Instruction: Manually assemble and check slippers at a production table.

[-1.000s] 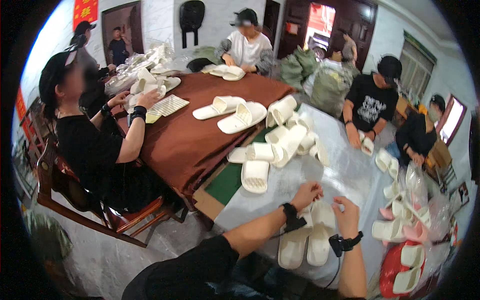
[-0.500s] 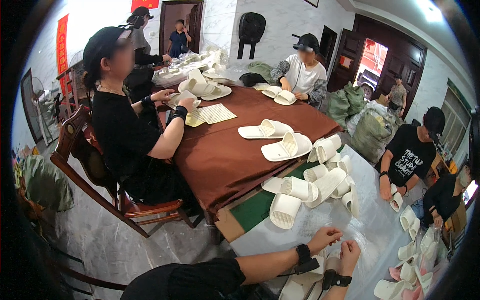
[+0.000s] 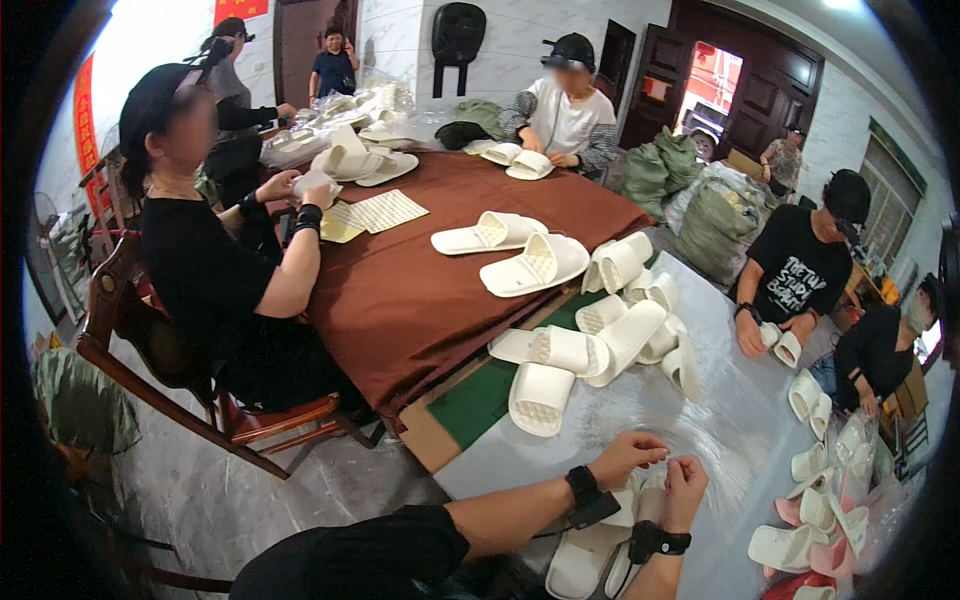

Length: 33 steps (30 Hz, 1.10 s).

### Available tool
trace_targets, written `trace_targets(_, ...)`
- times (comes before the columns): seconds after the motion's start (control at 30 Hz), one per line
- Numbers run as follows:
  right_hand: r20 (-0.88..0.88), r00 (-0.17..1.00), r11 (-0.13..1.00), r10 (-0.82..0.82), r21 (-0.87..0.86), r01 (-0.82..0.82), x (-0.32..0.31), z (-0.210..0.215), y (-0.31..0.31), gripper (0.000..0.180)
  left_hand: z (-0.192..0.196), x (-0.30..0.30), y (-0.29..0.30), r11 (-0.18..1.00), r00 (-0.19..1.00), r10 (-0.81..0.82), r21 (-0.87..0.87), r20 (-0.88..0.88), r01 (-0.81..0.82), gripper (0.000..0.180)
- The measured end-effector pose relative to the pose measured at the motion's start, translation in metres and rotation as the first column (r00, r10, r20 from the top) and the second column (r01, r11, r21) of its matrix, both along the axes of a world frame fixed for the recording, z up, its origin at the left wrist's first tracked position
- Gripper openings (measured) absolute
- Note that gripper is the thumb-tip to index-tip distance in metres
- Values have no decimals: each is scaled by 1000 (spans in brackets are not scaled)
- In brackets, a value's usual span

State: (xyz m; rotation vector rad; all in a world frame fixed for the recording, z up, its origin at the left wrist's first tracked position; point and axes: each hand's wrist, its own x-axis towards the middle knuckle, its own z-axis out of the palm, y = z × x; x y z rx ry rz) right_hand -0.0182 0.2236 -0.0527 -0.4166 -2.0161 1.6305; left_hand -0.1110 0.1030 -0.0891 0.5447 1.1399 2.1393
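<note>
My left hand and my right hand are close together above the near end of the grey table, fingertips pinched almost against each other. Whatever they hold, if anything, is too small to make out. Below my wrists lies a pair of cream slide slippers, partly hidden by my hands and wrist bands. Just beyond my hands is a loose pile of similar slippers, some upright and some on their sides.
A brown-clothed table adjoins mine, bearing slippers and a sticker sheet. A co-worker sits at left; another handles slippers at right. More slippers and pink pieces crowd the lower right. Stuffed sacks stand behind.
The view has turned slightly right, so the surroundings sit further left in the picture. My hands keep their pinch, close together over the slippers.
</note>
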Motion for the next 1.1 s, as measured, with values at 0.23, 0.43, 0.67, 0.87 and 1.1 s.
trace_targets(0.23,12,999,998,44,-54,-43,6,8,-6,8,3,1,-6,999,999,27,-44,-36,-29,22)
trace_targets(0.43,30,999,1000,19,3,-19,6,4,-6,8,7,2,-6,998,999,-37,-49,-38,35,21)
trace_targets(0.67,33,996,995,81,-55,-79,3,20,-16,11,14,-2,-7,999,1000,-26,-33,4,26,18)
trace_targets(0.87,-5,989,983,148,-108,-148,4,18,-16,11,17,1,-10,998,997,-61,1,-41,61,19)
trace_targets(1.1,-32,993,989,115,-87,-117,8,7,-18,12,12,4,-14,995,994,-95,-20,-56,94,25)
